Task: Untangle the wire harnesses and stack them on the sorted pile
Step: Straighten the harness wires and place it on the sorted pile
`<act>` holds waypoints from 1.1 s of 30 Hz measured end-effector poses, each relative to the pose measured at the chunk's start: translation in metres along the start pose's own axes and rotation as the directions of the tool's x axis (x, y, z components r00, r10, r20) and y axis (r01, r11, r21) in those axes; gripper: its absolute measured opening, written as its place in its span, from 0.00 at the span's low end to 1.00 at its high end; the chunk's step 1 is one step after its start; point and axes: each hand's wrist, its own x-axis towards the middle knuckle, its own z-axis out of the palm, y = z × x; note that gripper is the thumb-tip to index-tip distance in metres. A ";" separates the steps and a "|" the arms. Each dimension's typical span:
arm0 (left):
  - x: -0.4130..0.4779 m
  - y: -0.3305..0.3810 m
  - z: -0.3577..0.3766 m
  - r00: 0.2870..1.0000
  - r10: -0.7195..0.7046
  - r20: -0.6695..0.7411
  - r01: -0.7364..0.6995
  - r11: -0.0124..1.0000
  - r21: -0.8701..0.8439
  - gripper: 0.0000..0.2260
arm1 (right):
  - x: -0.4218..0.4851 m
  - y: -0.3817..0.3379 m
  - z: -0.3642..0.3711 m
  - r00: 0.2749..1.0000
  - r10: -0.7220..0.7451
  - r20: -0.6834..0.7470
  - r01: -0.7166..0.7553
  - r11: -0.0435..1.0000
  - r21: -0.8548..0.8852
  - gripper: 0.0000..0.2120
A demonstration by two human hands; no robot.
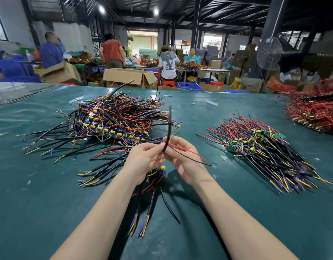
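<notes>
At frame centre, the left hand (pixel 143 158) and right hand (pixel 182 156) pinch one harness (pixel 168 132), its black cable upright. A tangled pile (pixel 115 119) lies upper left and a sorted pile (pixel 261 147) right, both on a green table (pixel 49 194).

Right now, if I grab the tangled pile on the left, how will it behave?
Likely lifts as one snagged clump, since wires in the tangled pile cross every way. Its thin ends probably droop; the held wire bends.
</notes>
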 end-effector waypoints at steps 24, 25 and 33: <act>-0.005 0.008 -0.008 0.971 -0.168 0.170 0.098 0.928 0.359 0.17 | 0.003 -0.005 -0.009 0.980 0.015 -0.200 -0.066 0.967 -0.248 0.09; -0.005 0.007 -0.007 0.972 -0.162 0.168 0.096 0.934 0.345 0.17 | 0.003 -0.004 -0.008 0.979 0.017 -0.205 -0.066 0.969 -0.238 0.09; -0.006 0.003 0.007 0.972 -0.186 0.146 0.151 0.962 0.226 0.07 | 0.002 0.001 -0.006 0.983 -0.073 -0.167 0.001 0.918 -0.397 0.10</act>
